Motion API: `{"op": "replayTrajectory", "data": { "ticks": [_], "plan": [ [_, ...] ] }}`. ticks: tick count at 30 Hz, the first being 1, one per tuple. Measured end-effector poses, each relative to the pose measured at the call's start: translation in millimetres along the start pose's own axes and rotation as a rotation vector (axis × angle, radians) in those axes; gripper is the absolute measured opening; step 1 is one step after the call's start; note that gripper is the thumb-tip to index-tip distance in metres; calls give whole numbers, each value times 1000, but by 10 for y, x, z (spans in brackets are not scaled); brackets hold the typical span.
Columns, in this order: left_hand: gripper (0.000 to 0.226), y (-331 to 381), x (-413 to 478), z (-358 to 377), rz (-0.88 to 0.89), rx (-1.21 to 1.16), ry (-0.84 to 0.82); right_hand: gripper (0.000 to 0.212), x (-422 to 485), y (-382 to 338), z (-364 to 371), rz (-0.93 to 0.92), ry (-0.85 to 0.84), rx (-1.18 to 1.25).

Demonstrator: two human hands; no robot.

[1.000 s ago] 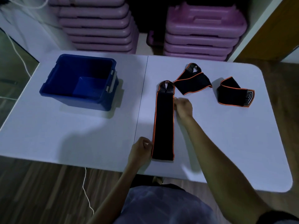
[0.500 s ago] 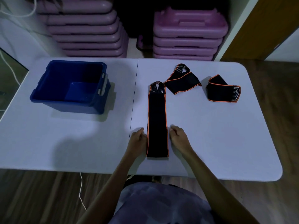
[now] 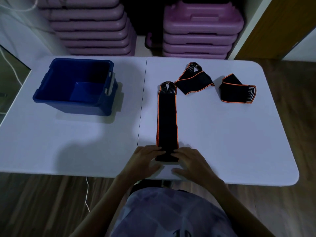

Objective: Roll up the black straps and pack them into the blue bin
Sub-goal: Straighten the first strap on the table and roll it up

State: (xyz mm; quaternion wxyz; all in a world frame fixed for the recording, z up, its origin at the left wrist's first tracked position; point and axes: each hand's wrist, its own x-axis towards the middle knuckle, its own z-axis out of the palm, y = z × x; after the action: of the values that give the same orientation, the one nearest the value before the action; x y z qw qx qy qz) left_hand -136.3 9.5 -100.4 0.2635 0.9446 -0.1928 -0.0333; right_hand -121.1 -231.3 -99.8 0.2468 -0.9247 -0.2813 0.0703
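Note:
A long black strap [image 3: 167, 118] with orange edges lies flat, running away from me along the table's middle. My left hand [image 3: 145, 159] and my right hand [image 3: 189, 161] rest on either side of its near end, fingertips pressing on that end, thumbs below it. Two more black straps lie loosely folded at the far right: one [image 3: 194, 81] just beyond the long strap's loop end, another [image 3: 237, 90] further right. The blue bin [image 3: 75, 86] stands empty at the far left.
The white folding table [image 3: 68, 142] has a seam down its middle and a near edge just under my wrists. Stacks of purple plastic cases [image 3: 200, 29] stand behind the table. A white cord [image 3: 87, 194] hangs to the wooden floor.
My right hand slid from the strap's far part down to its near end. Both hands now sit with fingertips on the end instead of beside it.

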Motion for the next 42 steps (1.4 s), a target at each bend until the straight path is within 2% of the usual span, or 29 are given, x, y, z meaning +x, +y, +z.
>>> {"op": "replayTrajectory", "data": {
  "ticks": [3, 5, 7, 9, 11, 14, 19, 23, 28, 32, 35, 38, 42],
  "plan": [
    [31, 5, 33, -23, 16, -62, 30, 34, 4, 54, 81, -12, 102, 87],
    [27, 38, 100, -41, -47, -119, 55, 37, 72, 28, 54, 29, 126, 145],
    [23, 79, 186, -22, -167, -178, 80, 39, 150, -10, 8, 115, 140, 211],
    [17, 122, 277, 15, -321, -219, 84, 33, 214, -25, 2, 174, 166, 250],
    [10, 144, 329, 62, -403, -211, 100, 24, 251, -27, 30, 200, 198, 269],
    [10, 134, 319, 107, -315, -138, 134, 18, 273, -3, 64, 192, 219, 275],
    [23, -4, 139, 126, -73, 42, 168, 46, 176, 142, 68, 14, 94, 74],
    [40, -150, 63, 81, 6, 67, 100, 39, 216, 226, 83, -29, 92, 119],
    [34, -46, 247, -39, -81, -81, 125, 35, 299, 252, 87, 137, 44, 355],
    [24, 7, 390, -27, -360, -207, 86, 19, 421, 162, 22, 286, 32, 518],
    [16, 20, 468, 9, -549, -310, 115, 13, 484, 108, 2, 428, 141, 663],
    [16, 27, 486, 20, -536, -313, 169, 12, 511, 95, 51, 462, 209, 615],
    [27, -7, 434, 33, -402, -230, 171, 4, 555, 85, 47, 478, 214, 596]
  ]
}}
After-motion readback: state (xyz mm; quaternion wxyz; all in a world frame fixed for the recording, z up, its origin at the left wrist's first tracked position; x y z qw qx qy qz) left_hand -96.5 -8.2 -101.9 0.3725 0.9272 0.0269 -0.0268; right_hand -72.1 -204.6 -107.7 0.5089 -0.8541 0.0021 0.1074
